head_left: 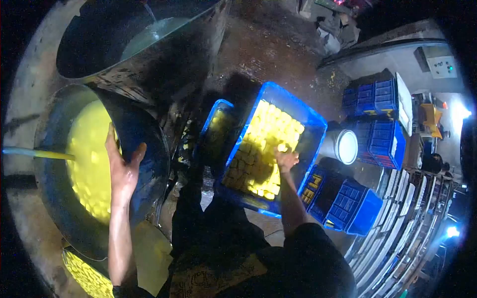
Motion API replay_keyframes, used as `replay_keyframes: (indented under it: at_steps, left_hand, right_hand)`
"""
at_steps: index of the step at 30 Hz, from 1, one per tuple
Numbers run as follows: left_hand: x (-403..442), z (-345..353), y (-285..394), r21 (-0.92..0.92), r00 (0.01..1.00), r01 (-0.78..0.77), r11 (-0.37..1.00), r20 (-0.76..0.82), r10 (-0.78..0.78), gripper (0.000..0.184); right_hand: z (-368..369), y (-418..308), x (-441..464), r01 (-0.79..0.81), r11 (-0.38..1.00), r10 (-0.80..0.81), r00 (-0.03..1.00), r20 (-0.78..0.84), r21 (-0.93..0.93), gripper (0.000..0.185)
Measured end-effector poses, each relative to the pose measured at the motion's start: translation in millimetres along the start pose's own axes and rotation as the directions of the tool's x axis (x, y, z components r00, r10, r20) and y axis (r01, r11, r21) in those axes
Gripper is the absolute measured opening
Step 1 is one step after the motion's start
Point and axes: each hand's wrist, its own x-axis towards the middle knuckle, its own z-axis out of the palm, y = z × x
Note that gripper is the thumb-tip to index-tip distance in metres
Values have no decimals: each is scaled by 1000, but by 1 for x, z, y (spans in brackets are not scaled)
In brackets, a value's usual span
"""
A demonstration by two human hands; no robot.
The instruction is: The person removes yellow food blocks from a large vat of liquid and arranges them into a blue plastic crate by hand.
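Observation:
My left hand (123, 169) is over the near rim of a big round dark vat (141, 144), its fingers apart and nothing in it. Yellow pieces float in yellow liquid (89, 154) inside the vat. My right hand (287, 160) is above a blue crate (318, 124), its fingers curled at a small yellow piece (282, 147). Rows of yellow blocks (271, 121) cover much of the crate's bottom, partly in my shadow.
A pale stick (39, 154) leans into the vat. Behind stands another large dark vessel (149, 69). Right of the crate are a white bucket (346, 147) and stacked blue crates (350, 203). More yellow pieces fill a container (87, 275) at the lower left.

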Motion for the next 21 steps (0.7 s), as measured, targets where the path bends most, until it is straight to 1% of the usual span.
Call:
replay_keyframes:
  at_steps: [1,3,4,5,7,8,9,10,11,12,13,14,15,16,17,18,19,20,21]
  left_hand:
    - [0,1,4,11,1000,1,1000,-4,-1,77]
    - [-1,-2,8,-155,995,101,983,14,-100,78]
    - [-1,-6,18,-255,983,182,950,46,-176,80]
    - [-2,-11,18,-245,982,190,951,26,-190,80]
    - [-7,-31,10,-430,960,281,858,135,-247,78]
    - [-8,-40,-9,-482,973,228,846,131,-188,81]
    - [-8,-53,-15,-483,980,200,853,103,-171,83]
    - [-9,-72,-21,-545,973,231,806,111,-204,83]
    - [-8,-88,-30,-532,975,214,819,70,-209,83]
    - [-8,-105,-41,-510,975,201,836,18,-223,81]
    - [-8,-123,-54,-470,961,230,852,-27,-274,81]
    - [-9,-140,-70,-447,956,233,864,-57,-287,80]
    - [-11,-152,-91,-408,942,253,877,-103,-320,77]
    - [-15,-165,-117,-385,924,325,864,-63,-376,70]
    - [-19,-174,-140,-362,905,391,846,-14,-425,62]
    - [-24,-177,-155,-370,901,415,831,42,-431,59]
    - [-30,-175,-172,-376,895,440,816,107,-433,55]
    - [-37,-168,-200,-241,889,455,857,171,-424,51]
    - [-44,-157,-231,-102,877,452,886,234,-421,46]
  right_hand:
    - [13,3,-14,-46,992,43,999,-29,-117,74]
    - [87,36,-30,52,941,-114,979,-169,-335,77]
    - [97,34,-35,-27,910,-102,953,-284,-415,79]
    - [100,36,-32,-57,882,-54,974,-221,-467,79]
    - [98,51,-21,68,912,-106,992,-71,-405,76]
    - [94,61,-7,151,939,-138,988,66,-308,77]
    - [98,75,8,233,950,-190,959,209,-210,77]
    - [112,90,18,322,919,-274,937,218,-227,79]
    - [123,105,27,404,881,-353,908,228,-246,80]
    - [117,111,44,574,817,-530,786,319,-59,81]
    - [114,107,65,690,711,-682,627,377,138,82]
    - [99,81,71,932,353,-920,330,214,84,82]
    - [88,57,80,992,-26,-1000,-25,15,-120,82]
    - [34,10,52,871,488,-857,490,160,-58,79]
    - [-50,-60,0,498,852,-452,855,256,-160,77]
    - [-72,-97,-11,623,776,-627,779,7,101,67]
    - [-94,-133,-21,777,573,-741,627,-242,259,58]
    - [-191,-209,-107,549,525,-688,724,-56,650,43]
    - [-208,-248,-130,629,179,-814,527,-246,756,27]
